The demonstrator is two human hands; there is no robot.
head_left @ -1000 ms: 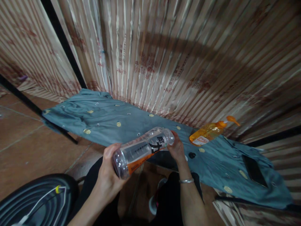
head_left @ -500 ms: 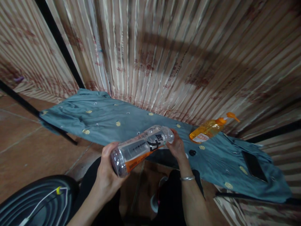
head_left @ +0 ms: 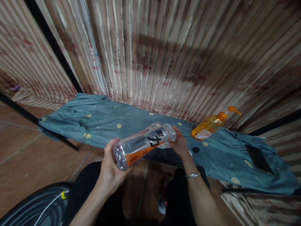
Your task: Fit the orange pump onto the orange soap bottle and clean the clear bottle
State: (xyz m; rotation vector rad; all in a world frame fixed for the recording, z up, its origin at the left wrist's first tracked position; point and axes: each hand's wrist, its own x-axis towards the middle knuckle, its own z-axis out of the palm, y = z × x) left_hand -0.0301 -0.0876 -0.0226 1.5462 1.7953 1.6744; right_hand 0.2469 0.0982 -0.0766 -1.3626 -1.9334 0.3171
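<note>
The left hand (head_left: 110, 171) wraps the broad, ribless base and the right hand (head_left: 180, 142) pinches the narrow end of a clear, thin-walled plastic bottle (head_left: 143, 146) with a grey-and-orange label, held tilted over the near edge of the bench (head_left: 103, 117), which is draped in wrinkled blue-green cloth. Beyond, a small rounded black object (head_left: 196, 150) lies right of centre, and a flat, dark rectangular phone (head_left: 258, 158) near the right end. A glossy amber pump bottle (head_left: 207, 128) stands toward the far edge, before a pleated, red-patterned beige curtain (head_left: 145, 69).
</note>
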